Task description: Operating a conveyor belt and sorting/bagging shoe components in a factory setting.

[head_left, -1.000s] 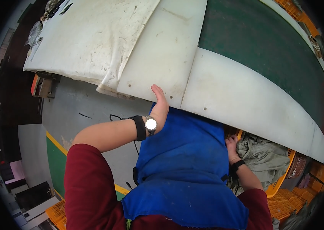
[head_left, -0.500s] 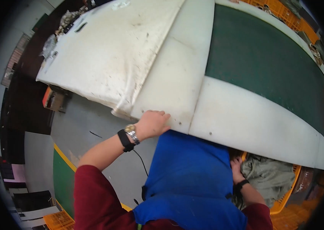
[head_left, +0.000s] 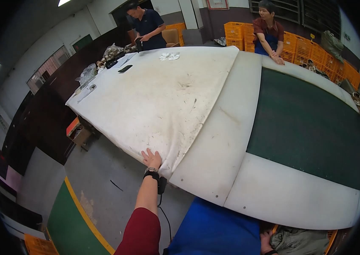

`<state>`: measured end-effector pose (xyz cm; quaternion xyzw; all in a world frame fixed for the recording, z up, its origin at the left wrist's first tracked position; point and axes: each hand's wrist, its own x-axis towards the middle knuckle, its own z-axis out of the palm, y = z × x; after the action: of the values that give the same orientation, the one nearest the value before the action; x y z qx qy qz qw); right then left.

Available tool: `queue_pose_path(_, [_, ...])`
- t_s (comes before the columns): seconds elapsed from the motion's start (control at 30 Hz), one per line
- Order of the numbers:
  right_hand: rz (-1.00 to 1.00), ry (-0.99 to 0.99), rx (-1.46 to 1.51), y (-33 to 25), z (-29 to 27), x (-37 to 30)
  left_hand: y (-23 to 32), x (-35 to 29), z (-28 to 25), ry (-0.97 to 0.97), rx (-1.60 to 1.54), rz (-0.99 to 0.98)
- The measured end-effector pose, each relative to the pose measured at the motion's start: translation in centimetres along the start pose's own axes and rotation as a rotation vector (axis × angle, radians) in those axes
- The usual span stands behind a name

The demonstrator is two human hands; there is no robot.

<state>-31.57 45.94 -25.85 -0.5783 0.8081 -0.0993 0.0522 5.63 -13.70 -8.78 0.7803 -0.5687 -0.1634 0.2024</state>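
Left hand (head_left: 152,160): fingers spread wide, laid on the near edge of the white sheet (head_left: 158,97), just left of its rumpled near corner. Watch (head_left: 151,170) and black strap (head_left: 151,174) on that wrist; a cable (head_left: 166,216) hangs beside the forearm.

Right hand (head_left: 266,241): low at the near side, partly cut off by the frame. Sits between the blue apron (head_left: 216,227) and the grey-green fabric (head_left: 301,241). Cannot tell whether it grips the fabric or only lies beside it.

Fabric: bunched in an orange crate (head_left: 332,240), near right, partly under the table edge. Sheet: covers the left part of the table, stained, with creases running toward its near corner. Right of it, a bare white panel (head_left: 227,123); farther right, a green surface (head_left: 312,127) with a white board (head_left: 299,187) along its near side.

On the sheet, far left: small dark item (head_left: 125,69); white scraps (head_left: 169,56) farther right.

Far side: a person in a dark shirt (head_left: 152,29) at left, hands close together; another in a red-brown top (head_left: 277,29) at right, a hand on the table's far rim. Orange stack (head_left: 307,51) behind the latter.
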Motion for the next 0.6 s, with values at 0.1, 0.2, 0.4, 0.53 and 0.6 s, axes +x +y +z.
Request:
queue_pose_path(0.1, [0.000,-0.028,0.032,1.8,1.7,0.0,1.3,-0.5,-0.2,-0.001,0.046,-0.083])
queue_pose_path(0.2, [0.008,-0.018,0.046,2.8,3.1,0.1,2.2,-1.5,-0.9,-0.004,0.145,-0.053])
queue_pose_path(0.4, [0.003,-0.010,0.064,4.0,4.3,0.8,3.0,-2.1,-1.8,-0.037,0.191,-0.042])
queue_pose_path(0.53, [0.010,-0.003,0.089,4.2,4.6,0.5,3.0,-1.9,-1.9,-0.048,0.219,-0.024])
queue_pose_path(0.6, [0.021,-0.006,0.100,4.2,4.8,0.0,2.9,-1.9,-1.8,-0.041,0.217,-0.032])
